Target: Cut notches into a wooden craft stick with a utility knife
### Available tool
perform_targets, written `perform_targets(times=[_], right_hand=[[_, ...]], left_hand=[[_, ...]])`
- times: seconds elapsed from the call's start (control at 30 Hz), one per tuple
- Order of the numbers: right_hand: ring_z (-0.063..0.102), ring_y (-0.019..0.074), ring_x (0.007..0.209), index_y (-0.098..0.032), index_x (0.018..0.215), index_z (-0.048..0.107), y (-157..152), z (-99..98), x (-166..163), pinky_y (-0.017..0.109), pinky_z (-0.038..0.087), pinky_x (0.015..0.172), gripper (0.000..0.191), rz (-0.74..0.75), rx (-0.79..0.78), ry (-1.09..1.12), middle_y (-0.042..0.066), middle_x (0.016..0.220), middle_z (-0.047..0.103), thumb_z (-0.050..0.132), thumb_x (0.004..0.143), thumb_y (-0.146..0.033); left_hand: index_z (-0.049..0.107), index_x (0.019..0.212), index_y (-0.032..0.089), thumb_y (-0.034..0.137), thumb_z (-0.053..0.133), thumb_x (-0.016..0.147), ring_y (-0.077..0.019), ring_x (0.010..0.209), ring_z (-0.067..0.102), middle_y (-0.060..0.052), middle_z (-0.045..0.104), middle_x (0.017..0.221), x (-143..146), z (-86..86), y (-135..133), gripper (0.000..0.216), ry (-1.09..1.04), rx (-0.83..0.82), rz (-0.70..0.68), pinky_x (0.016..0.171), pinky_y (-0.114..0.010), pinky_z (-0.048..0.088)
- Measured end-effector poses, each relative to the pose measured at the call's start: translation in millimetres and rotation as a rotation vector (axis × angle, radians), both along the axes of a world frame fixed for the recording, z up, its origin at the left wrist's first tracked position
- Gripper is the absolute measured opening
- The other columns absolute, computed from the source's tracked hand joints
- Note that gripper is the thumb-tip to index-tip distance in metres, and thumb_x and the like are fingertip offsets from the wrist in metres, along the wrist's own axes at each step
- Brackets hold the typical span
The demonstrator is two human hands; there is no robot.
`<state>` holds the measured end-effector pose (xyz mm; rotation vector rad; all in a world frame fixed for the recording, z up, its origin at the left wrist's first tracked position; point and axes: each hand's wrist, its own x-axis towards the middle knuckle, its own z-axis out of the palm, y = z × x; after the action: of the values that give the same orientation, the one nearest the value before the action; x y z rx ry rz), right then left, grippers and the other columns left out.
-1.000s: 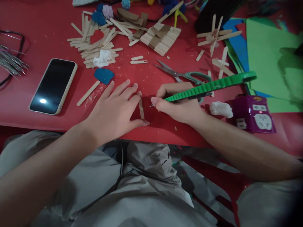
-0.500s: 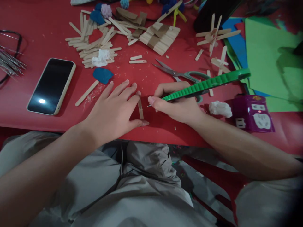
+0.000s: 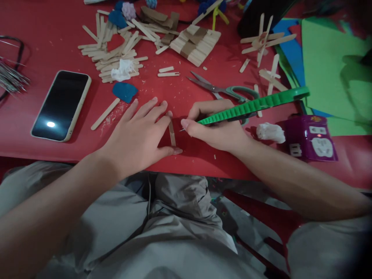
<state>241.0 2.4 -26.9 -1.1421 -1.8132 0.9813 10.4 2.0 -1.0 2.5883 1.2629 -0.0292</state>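
Observation:
My left hand (image 3: 135,133) lies with fingers spread on the red tabletop. Its forefinger and thumb press down the two ends of a short craft stick (image 3: 172,133), holding it against the surface. In my right hand (image 3: 213,126) is a green-handled utility knife (image 3: 255,104), gripped like a pen with its handle slanting up to the right. The thin tip (image 3: 182,130) points at the stick from a short distance to its right, apart from it. Behind the right hand lie open scissors (image 3: 216,88) with grey-green handles, partly covered by the knife.
A phone (image 3: 61,104) lies at left. Loose craft sticks (image 3: 116,58) are heaped behind, near a taped stick bundle (image 3: 196,44). To the right are a purple power socket (image 3: 312,137), a white crumpled lump (image 3: 270,133) and green sheets (image 3: 334,69). A single stick (image 3: 105,114) lies beside shavings.
Both hands, the knife and the pinned stick keep nearly the same positions. The view has shifted very slightly.

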Motion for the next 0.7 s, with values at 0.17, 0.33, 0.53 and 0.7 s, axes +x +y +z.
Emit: perform_targets(times=[0.17,0.33,0.53,0.7], right_hand=[[0.041,0.0123,0.052,-0.026,0.061,0.060,0.3,0.7,-0.8,0.034,0.037,0.052,0.030,0.007,0.008,0.016,-0.005,0.056,0.054,0.078,0.085,-0.024],[0.042,0.0127,0.053,-0.026,0.061,0.058,-0.9,0.0,-0.4,0.034,0.039,0.053,0.032,-0.009,-0.005,0.011,-0.006,0.056,0.052,0.078,0.086,-0.024],[0.046,0.0124,0.054,-0.025,0.061,0.060,-1.5,-1.3,2.4,0.033,0.037,0.054,0.034,-0.025,-0.017,0.039,-0.005,0.057,0.057,0.080,0.089,-0.027],[0.050,0.0132,0.054,-0.025,0.063,0.064,-0.2,-0.8,3.4,0.033,0.038,0.053,0.035,-0.012,-0.029,0.031,-0.003,0.058,0.063,0.082,0.092,-0.032]], left_hand=[[0.069,0.159,0.028,0.060,0.087,0.096,-0.0469,0.172,0.040,-0.014,0.052,0.181,-0.7,0.3,1.8,0.073,-0.011,-0.010,-0.006,0.143,-0.072,0.032],[0.069,0.158,0.028,0.063,0.085,0.096,-0.0470,0.172,0.040,-0.012,0.053,0.181,-1.5,-0.5,2.2,0.073,-0.006,-0.001,0.001,0.143,-0.071,0.032],[0.068,0.161,0.024,0.061,0.086,0.096,-0.0478,0.171,0.042,-0.015,0.052,0.180,-1.6,-1.0,1.6,0.076,-0.020,0.005,-0.005,0.142,-0.072,0.032],[0.066,0.163,0.021,0.063,0.086,0.096,-0.0468,0.173,0.039,-0.017,0.051,0.181,0.8,0.7,1.7,0.081,0.006,-0.026,0.017,0.145,-0.069,0.028]])
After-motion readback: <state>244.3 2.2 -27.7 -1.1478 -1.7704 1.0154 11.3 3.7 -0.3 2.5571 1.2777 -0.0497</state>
